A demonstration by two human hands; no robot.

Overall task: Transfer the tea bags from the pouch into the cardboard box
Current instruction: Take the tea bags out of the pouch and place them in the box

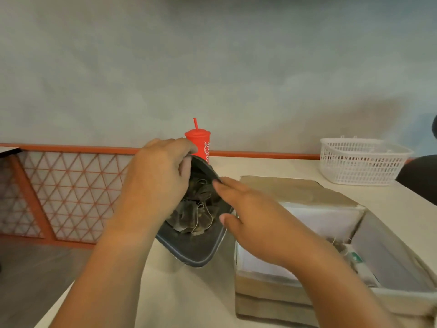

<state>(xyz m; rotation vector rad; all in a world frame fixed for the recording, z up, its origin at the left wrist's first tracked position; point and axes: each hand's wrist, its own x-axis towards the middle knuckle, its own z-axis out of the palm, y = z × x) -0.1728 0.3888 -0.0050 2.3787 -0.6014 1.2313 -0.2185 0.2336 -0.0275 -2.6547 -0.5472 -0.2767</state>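
Left hand (156, 178) grips the pouch (196, 248) rim at twelve o'clock; empty, straight-fingered right hand (257, 218) hovers by tea bags (196, 216), likely featherlight, flimsy: pinch paper bodies.

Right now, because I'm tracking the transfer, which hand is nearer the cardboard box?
Right. The right hand is over the left edge of the cardboard box, fingers stretched toward the pouch; the left hand grips the pouch's far rim, left of the box.
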